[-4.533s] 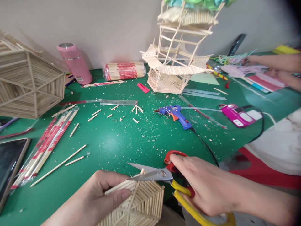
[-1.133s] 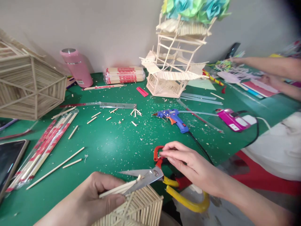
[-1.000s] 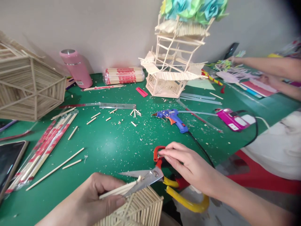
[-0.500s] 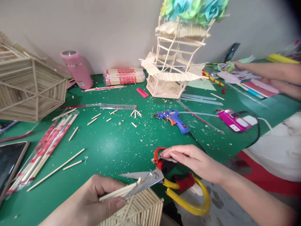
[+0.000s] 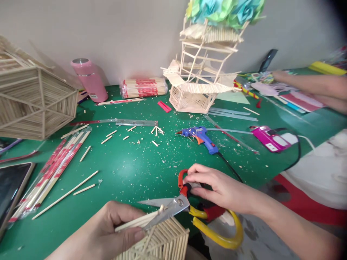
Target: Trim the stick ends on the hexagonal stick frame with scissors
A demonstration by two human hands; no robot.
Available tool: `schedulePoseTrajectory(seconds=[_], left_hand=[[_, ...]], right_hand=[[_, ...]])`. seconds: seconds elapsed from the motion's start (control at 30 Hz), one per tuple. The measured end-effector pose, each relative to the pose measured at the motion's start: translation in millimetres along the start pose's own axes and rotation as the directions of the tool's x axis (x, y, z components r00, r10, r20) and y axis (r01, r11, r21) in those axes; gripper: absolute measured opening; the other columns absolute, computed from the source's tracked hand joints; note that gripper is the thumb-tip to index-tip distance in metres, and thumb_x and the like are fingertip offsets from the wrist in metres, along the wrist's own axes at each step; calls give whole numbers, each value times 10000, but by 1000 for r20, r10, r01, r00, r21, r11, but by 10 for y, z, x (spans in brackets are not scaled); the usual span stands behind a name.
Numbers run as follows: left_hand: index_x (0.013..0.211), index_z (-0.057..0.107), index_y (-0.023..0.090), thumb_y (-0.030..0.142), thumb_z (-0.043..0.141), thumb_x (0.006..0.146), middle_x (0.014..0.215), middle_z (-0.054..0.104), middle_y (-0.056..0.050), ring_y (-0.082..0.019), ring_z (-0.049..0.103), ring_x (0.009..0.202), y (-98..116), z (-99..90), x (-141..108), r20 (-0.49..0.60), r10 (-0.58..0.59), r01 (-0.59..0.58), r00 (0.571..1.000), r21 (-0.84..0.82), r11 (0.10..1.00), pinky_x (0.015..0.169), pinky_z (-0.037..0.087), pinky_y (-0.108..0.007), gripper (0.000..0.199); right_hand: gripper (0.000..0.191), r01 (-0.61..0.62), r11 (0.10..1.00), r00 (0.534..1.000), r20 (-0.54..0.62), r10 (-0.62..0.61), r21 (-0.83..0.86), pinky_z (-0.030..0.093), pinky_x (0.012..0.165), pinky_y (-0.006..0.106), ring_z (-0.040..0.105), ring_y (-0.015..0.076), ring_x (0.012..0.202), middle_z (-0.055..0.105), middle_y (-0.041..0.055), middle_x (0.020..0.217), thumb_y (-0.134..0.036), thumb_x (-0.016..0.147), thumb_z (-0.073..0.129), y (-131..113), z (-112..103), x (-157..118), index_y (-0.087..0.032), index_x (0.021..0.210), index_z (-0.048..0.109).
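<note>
My left hand (image 5: 116, 231) pinches a few thin wooden sticks (image 5: 138, 220) over a panel of wooden sticks (image 5: 168, 236) at the bottom centre. Large scissors (image 5: 180, 203) stand with their blades apart around the stick ends. Their upper handle loop is orange-red and the lower one yellow. My right hand (image 5: 208, 182) is closed at the upper handle, with its fingers bent around a dark and pale part of it. The lower handle hangs below that hand. Part of the panel is hidden behind my left hand.
A blue glue gun (image 5: 200, 137), cut sticks and crumbs lie mid-table. Behind stand a wooden stick tower (image 5: 200, 72), a stick bundle (image 5: 143, 87) and a pink bottle (image 5: 90, 81). Wrapped sticks (image 5: 54, 169) and a phone (image 5: 13, 191) lie left. Another person's arms (image 5: 311, 85) reach in at right.
My right hand's fingers have bent from nearly straight and curled around the upper scissor handle. My left hand, the sticks and the blades look nearly unchanged. The other person's hand has shifted slightly.
</note>
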State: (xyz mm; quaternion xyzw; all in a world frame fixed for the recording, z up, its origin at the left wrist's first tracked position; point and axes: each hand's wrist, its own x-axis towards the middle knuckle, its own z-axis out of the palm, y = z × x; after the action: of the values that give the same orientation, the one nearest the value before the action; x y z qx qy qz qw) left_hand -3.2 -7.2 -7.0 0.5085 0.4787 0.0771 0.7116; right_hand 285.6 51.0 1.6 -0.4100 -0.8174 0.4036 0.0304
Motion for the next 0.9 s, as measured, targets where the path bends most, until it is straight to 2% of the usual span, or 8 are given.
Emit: schedulePoseTrajectory(seconds=[0.1, 0.17, 0.23, 0.37, 0.57, 0.73, 0.83, 0.9], left_hand=[[828, 704, 231, 486, 598, 763, 728, 614, 30, -137, 465, 676, -40, 2, -5, -38, -29, 29, 999, 6, 1000, 610, 368, -217, 284], [857, 708, 243, 474, 605, 764, 768, 633, 28, -142, 485, 703, -54, 1, -5, -63, -28, 28, 998, -2, 1000, 631, 380, -219, 270], [829, 713, 231, 456, 597, 777, 730, 631, 29, -140, 490, 684, -49, -3, -1, -40, -6, 5, 999, -13, 1000, 613, 380, -216, 257], [785, 717, 199, 432, 560, 810, 667, 628, 18, -140, 490, 628, -6, -21, 7, 25, 37, -36, 999, -58, 998, 577, 384, -225, 282], [854, 726, 215, 430, 587, 789, 797, 675, -7, -181, 542, 745, 32, -25, 5, -12, 11, -12, 1000, -83, 996, 659, 431, -258, 265], [841, 720, 202, 466, 582, 788, 728, 641, 2, -151, 490, 691, 25, -17, 4, 13, 3, -2, 1000, -98, 995, 627, 383, -238, 303], [838, 722, 189, 460, 586, 788, 676, 600, 13, -130, 446, 645, 25, -23, 10, 20, 17, -15, 1000, -97, 995, 592, 351, -226, 307], [830, 722, 179, 455, 584, 791, 660, 583, 15, -125, 428, 632, 41, -28, 19, 19, 24, -22, 1000, -102, 995, 574, 336, -222, 311]], right_hand=[[195, 43, 998, 999, -10, -44, -34, 438, 771, 313, 573, 182, 894, 616, 59, 1000, -222, 906, 453, -5, 23, 3, -200, 1018, 611], [185, 25, 999, 1000, 7, -25, -46, 442, 717, 305, 587, 181, 834, 645, 41, 929, -221, 913, 434, -22, 34, 0, -207, 995, 600], [188, -16, 999, 999, 32, 18, -45, 447, 705, 301, 599, 184, 831, 655, 35, 926, -224, 916, 419, -53, 42, -10, -215, 1006, 584], [257, -61, 998, 996, 64, 61, -6, 447, 811, 339, 580, 210, 981, 634, 79, 1076, -231, 919, 363, -111, 65, -55, -193, 1102, 539], [411, -95, 994, 988, 126, 89, 48, 393, 931, 424, 481, 271, 1151, 545, 146, 1238, -359, 909, 347, -78, 62, -116, -139, 1236, 461], [535, -38, 994, 980, 198, 16, 106, 431, 884, 406, 500, 299, 1106, 548, 149, 1189, -354, 751, 544, -25, -6, -111, -138, 1233, 456], [729, -80, 996, 958, 280, 65, 44, 436, 881, 407, 495, 315, 1105, 539, 168, 1174, -289, 630, 610, -33, -20, -104, -107, 1297, 380], [796, -83, 997, 957, 279, 82, -6, 431, 890, 408, 490, 327, 1106, 532, 179, 1178, -255, 567, 626, -69, 6, -98, -88, 1301, 366]])
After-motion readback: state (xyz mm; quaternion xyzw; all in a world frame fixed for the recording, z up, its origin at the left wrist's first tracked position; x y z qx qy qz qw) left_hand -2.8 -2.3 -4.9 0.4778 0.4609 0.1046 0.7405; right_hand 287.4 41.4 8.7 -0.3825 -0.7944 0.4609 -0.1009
